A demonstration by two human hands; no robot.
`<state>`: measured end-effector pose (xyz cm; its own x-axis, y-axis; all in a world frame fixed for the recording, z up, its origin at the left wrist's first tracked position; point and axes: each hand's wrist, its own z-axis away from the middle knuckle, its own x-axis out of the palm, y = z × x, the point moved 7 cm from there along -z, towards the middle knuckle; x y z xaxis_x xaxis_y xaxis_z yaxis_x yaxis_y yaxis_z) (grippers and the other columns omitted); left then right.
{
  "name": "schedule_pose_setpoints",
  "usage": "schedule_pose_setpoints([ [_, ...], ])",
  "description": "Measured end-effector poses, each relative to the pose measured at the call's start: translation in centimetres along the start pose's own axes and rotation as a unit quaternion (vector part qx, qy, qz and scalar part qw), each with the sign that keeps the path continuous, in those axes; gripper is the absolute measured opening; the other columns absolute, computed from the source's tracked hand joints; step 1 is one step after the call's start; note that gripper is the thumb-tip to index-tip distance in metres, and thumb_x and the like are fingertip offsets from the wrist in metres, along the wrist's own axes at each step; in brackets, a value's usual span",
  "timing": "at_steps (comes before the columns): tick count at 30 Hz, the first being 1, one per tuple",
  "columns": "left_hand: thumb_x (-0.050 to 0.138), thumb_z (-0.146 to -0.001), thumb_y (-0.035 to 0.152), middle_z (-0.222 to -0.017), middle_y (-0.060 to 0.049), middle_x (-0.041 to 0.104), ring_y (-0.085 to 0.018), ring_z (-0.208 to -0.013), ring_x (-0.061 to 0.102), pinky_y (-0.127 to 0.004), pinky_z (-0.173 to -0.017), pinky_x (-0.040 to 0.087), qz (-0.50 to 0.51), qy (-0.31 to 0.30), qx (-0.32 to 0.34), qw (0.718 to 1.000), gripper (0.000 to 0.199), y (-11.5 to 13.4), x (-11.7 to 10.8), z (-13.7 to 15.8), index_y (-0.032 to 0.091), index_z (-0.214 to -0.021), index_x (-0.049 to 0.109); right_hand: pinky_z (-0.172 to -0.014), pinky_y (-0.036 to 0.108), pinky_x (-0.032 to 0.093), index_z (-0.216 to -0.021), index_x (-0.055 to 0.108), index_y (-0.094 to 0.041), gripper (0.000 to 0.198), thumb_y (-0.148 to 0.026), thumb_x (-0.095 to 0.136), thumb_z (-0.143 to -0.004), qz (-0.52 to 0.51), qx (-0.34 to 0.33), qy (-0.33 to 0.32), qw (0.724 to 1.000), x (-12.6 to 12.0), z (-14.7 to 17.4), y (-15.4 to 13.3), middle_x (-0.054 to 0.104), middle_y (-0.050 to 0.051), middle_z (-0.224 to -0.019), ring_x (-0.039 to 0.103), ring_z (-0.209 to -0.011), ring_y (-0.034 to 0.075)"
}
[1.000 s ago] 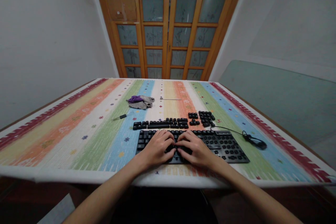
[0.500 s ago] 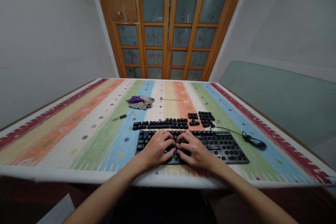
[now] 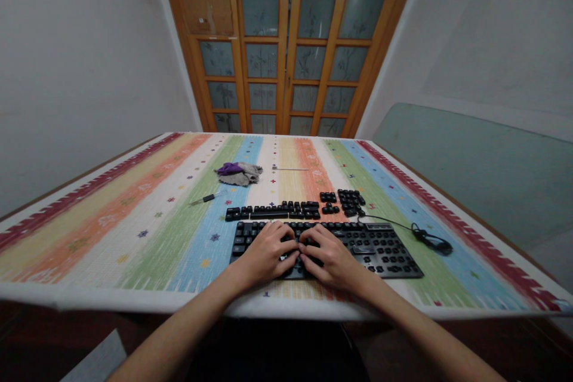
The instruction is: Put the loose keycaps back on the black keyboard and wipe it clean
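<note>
A black keyboard lies near the table's front edge. Keycaps sit on its left end and along part of its top row, while bare key sockets show on the right. My left hand rests over its middle with fingers curled and thumb drawn in. Facing it, my right hand is curled the same way, and the fingertips of both nearly meet low over the keys. Whatever is between the fingers is hidden. Behind the keyboard stand a row of loose keycaps with a long space bar, and grouped keycaps.
A cable lies coiled to the right. Farther back are a crumpled grey and purple cloth, a small black-handled tool and a thin rod. A striped cloth covers the table. Wooden doors stand beyond.
Both hands stay over the middle of the keyboard with only very slight finger movement. The whole view has shifted a little; the objects on the table keep their places.
</note>
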<state>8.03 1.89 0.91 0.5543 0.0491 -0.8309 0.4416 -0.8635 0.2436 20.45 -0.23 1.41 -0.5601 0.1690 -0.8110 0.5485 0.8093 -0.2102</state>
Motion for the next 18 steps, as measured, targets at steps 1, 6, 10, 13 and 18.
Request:
schedule_pose_setpoints([
  [1, 0.059, -0.097, 0.023, -0.103, -0.008, 0.062, -0.022, -0.097, 0.054, -0.039, -0.090, 0.045, -0.002, -0.001, 0.002, 1.000, 0.011, 0.03, 0.02, 0.00, 0.018, -0.095, 0.069, -0.084, 0.043, 0.053, -0.095, 0.071, -0.017, 0.016, -0.016, 0.055, -0.094, 0.004, 0.002, 0.000, 1.000, 0.03, 0.01, -0.01, 0.064, 0.011, -0.100, 0.054, -0.091, 0.024],
  [6, 0.061, -0.097, 0.023, -0.103, -0.008, 0.061, -0.023, -0.097, 0.053, -0.039, -0.089, 0.046, -0.016, -0.009, 0.006, 1.000, 0.010, 0.07, 0.28, 0.06, 0.018, -0.096, 0.069, -0.086, 0.043, 0.053, -0.096, 0.071, -0.016, 0.016, -0.016, 0.055, -0.093, 0.009, 0.005, 0.001, 1.000, 0.18, 0.01, 0.11, 0.063, 0.012, -0.102, 0.054, -0.095, 0.024],
  [10, 0.060, -0.097, 0.024, -0.103, -0.008, 0.061, -0.023, -0.097, 0.053, -0.039, -0.089, 0.046, -0.018, -0.011, 0.005, 1.000, 0.011, -0.03, 0.36, 0.10, 0.018, -0.097, 0.069, -0.086, 0.042, 0.053, -0.096, 0.071, -0.017, 0.016, -0.016, 0.056, -0.093, 0.006, -0.002, 0.005, 1.000, 0.08, 0.03, 0.14, 0.062, 0.011, -0.103, 0.054, -0.096, 0.024],
  [13, 0.060, -0.097, 0.024, -0.105, -0.008, 0.061, -0.023, -0.099, 0.053, -0.039, -0.090, 0.046, -0.018, -0.012, 0.005, 1.000, 0.011, -0.07, 0.37, 0.10, 0.018, -0.097, 0.069, -0.085, 0.042, 0.053, -0.097, 0.071, -0.018, 0.016, -0.016, 0.056, -0.093, 0.007, 0.001, 0.005, 1.000, 0.10, 0.07, 0.07, 0.062, 0.011, -0.102, 0.054, -0.094, 0.023],
  [18, 0.065, -0.094, 0.025, -0.109, -0.008, 0.061, -0.024, -0.103, 0.052, -0.040, -0.093, 0.045, -0.023, -0.024, 0.005, 0.999, 0.008, -0.19, 0.62, 0.04, 0.018, -0.095, 0.069, -0.085, 0.043, 0.052, -0.094, 0.071, -0.018, 0.015, -0.016, 0.057, -0.092, 0.021, 0.004, -0.007, 1.000, 0.71, 0.16, -0.25, 0.062, 0.011, -0.101, 0.053, -0.094, 0.024],
])
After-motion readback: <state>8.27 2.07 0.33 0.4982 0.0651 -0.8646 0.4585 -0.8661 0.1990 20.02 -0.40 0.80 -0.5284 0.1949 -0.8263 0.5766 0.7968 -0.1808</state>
